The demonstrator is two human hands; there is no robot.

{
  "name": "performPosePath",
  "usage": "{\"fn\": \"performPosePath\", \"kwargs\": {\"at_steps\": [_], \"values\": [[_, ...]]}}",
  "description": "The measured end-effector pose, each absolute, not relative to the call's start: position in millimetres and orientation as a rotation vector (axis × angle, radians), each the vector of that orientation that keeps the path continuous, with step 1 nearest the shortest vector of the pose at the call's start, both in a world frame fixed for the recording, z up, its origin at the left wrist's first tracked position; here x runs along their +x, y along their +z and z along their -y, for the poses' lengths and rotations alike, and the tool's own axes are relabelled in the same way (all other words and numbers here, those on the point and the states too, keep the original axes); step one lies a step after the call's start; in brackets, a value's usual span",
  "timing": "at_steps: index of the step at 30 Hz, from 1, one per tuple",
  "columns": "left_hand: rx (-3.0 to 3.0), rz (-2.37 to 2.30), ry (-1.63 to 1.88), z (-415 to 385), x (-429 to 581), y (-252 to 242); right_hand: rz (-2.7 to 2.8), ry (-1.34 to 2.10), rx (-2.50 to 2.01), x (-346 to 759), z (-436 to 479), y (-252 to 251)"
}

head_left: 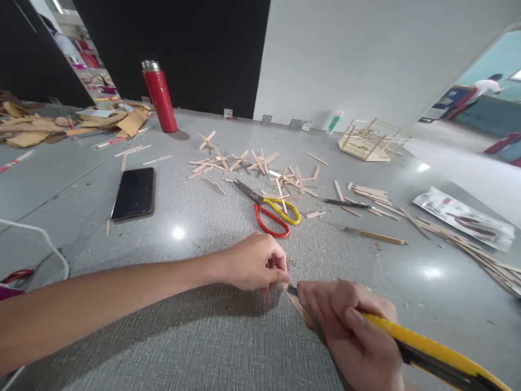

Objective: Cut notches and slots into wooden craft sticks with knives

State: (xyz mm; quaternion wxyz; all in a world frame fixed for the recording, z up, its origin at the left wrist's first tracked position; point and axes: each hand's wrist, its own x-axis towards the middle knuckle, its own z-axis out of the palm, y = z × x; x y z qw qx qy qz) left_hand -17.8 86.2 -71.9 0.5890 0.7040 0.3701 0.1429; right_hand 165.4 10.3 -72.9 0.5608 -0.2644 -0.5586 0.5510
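My left hand (257,263) is closed in a pinch at the upper end of a flat wooden stick (300,308) on the grey table. In my right hand (360,331) is a yellow and black utility knife (433,347), held with its handle pointing to the lower right. The knife's blade (292,290) meets the stick close to my left fingertips. Just beyond my left hand lie scissors (266,209) with one red and one yellow handle, their blades apart. Behind them are several small cut sticks (260,163), some crossed into star shapes.
A phone (134,194) and a red bottle (160,100) stand left, near brown scraps (36,127). On the right are a stick frame (372,141), a black pen-like tool (348,203), a thin wooden-handled tool (376,235), long sticks (472,244) and a white packet (464,217).
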Motion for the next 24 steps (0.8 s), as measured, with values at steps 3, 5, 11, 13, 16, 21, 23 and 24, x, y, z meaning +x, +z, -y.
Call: {"fn": "performPosePath", "kwargs": {"at_steps": [3, 5, 11, 13, 16, 21, 23, 24], "values": [[1.642, -0.882, 0.348, -85, -18, -72, 1.300, 1.321, -0.623, 164, -12, -73], [1.649, -0.891, 0.352, -84, -18, -72, 1.227, 1.353, -0.629, 163, -15, -71], [1.708, -0.903, 0.355, -81, -18, -68, 1.139, 1.377, -0.637, 164, -20, -64], [1.764, -0.907, 0.369, -79, -17, -66, 1.127, 1.379, -0.647, 165, -20, -63], [1.886, -0.964, 0.443, -76, -17, -63, 1.124, 1.385, -0.638, 166, -21, -62], [2.040, -1.057, 0.571, -75, -17, -70, 1.100, 1.380, -0.618, 164, -23, -67], [2.064, -1.041, 0.587, -75, -16, -74, 1.096, 1.377, -0.613, 163, -24, -69], [2.073, -1.032, 0.595, -75, -16, -76, 1.097, 1.373, -0.610, 163, -24, -70]]}}
